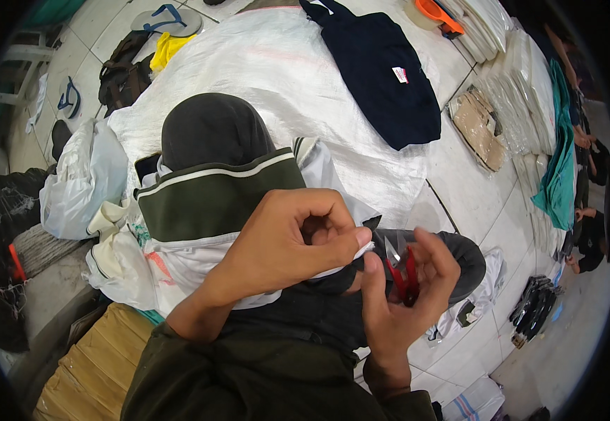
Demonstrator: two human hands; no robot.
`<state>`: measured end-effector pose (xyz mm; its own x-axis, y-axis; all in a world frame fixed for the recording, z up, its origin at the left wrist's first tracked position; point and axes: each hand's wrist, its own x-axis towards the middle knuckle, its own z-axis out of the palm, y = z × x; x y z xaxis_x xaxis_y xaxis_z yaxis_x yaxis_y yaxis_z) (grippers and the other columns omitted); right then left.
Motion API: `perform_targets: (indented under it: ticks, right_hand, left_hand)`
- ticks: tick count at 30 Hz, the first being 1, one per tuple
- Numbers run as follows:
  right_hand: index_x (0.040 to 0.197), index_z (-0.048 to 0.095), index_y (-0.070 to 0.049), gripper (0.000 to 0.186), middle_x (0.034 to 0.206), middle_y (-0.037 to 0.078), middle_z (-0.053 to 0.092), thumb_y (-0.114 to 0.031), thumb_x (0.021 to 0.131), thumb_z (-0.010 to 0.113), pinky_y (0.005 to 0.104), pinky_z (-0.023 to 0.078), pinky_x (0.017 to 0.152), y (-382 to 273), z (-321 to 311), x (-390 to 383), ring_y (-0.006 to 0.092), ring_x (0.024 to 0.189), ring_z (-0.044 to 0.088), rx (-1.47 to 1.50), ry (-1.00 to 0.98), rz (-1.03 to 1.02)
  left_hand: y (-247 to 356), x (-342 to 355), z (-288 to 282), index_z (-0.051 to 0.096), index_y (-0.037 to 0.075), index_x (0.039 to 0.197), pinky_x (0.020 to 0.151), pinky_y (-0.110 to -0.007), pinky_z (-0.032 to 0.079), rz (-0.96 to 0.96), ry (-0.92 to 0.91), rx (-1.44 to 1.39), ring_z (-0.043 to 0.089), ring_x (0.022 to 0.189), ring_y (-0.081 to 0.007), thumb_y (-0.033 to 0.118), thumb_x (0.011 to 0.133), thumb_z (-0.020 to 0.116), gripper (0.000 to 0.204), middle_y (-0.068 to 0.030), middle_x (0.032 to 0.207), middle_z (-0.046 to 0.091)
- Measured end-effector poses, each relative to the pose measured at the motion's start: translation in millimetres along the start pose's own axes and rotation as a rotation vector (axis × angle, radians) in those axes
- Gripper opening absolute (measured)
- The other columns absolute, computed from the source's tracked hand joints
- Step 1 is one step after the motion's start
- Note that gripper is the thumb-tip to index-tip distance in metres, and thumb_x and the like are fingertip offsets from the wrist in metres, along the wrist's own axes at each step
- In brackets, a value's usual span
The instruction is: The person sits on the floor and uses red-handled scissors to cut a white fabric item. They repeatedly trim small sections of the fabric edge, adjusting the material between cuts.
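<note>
Across my lap lies a white garment (252, 300) with a dark olive panel (199, 203) edged in white stripes. My left hand (284, 238) is closed in a pinch, thumb against fingers, on a small white bit of the garment's edge. Close to its right, my right hand (413, 302) holds red-handled thread snips (404, 274) in its curled fingers, with the blades pointing up. The right thumb tip is near the pinched white edge; whether it touches is hard to tell. Part of the cloth is hidden behind my left hand.
A navy garment (382, 77) lies on a white woven sheet (263, 63) ahead. Plastic-wrapped stacks (519, 91) and a teal cloth (557, 161) stand at right. On the left are a white plastic bag (87, 179), a dark backpack (122, 77), sandals (171, 22) and a brown package (101, 358).
</note>
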<state>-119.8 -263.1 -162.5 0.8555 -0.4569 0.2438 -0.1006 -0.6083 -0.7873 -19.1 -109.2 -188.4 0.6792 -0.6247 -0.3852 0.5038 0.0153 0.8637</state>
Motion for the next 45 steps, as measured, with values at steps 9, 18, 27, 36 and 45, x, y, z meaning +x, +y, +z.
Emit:
perform_targets:
  ticks: [9, 18, 27, 36, 45]
  right_hand:
    - [0.111, 0.067, 0.001, 0.038, 0.092, 0.012, 0.069, 0.002, 0.078, 0.086, 0.0254, 0.052, 0.056, -2.7, -16.3, -6.4, 0.0152, 0.064, 0.065, -0.238, -0.181, -0.211]
    - [0.110, 0.067, 0.001, 0.038, 0.089, 0.011, 0.069, 0.002, 0.077, 0.087, 0.0261, 0.052, 0.055, -7.8, -17.8, -6.1, 0.0161, 0.063, 0.065, -0.241, -0.172, -0.210]
    - [0.109, 0.069, 0.004, 0.038, 0.088, 0.014, 0.071, 0.000, 0.075, 0.088, 0.0348, 0.056, 0.058, -10.8, -16.1, -4.9, 0.0282, 0.069, 0.071, -0.277, -0.183, -0.210]
    - [0.109, 0.068, 0.005, 0.038, 0.086, 0.014, 0.071, 0.000, 0.076, 0.087, 0.0343, 0.056, 0.058, -9.2, -15.3, -4.9, 0.0277, 0.068, 0.071, -0.271, -0.182, -0.216]
    - [0.109, 0.069, 0.004, 0.040, 0.087, 0.013, 0.071, 0.000, 0.075, 0.088, 0.0334, 0.056, 0.057, -9.3, -16.2, -3.1, 0.0272, 0.067, 0.070, -0.189, -0.195, -0.170]
  left_hand:
    - [-0.1, 0.4, 1.9, 0.067, 0.001, 0.081, 0.057, -0.019, 0.035, 0.013, -0.007, -0.025, 0.049, 0.067, 0.0023, 0.004, 0.096, 0.077, 0.018, 0.0064, 0.074, 0.060]
    - [-1.7, 0.4, 2.1, 0.068, 0.000, 0.081, 0.058, -0.020, 0.035, 0.030, -0.002, -0.007, 0.050, 0.069, 0.0015, 0.003, 0.095, 0.078, 0.017, 0.0042, 0.078, 0.061]
    - [-2.9, -0.8, 1.2, 0.068, 0.000, 0.081, 0.058, -0.020, 0.035, 0.032, -0.001, -0.008, 0.050, 0.069, 0.0011, 0.002, 0.094, 0.078, 0.017, 0.0038, 0.078, 0.061]
    - [-2.4, -1.2, 1.0, 0.070, -0.002, 0.083, 0.059, -0.021, 0.037, 0.049, 0.001, 0.029, 0.051, 0.070, 0.0001, 0.002, 0.094, 0.078, 0.014, 0.0023, 0.080, 0.063]
    - [-2.4, -0.3, -0.5, 0.071, -0.002, 0.084, 0.061, -0.020, 0.038, 0.039, -0.019, 0.000, 0.052, 0.072, -0.0002, 0.003, 0.095, 0.077, 0.014, 0.0016, 0.080, 0.064]
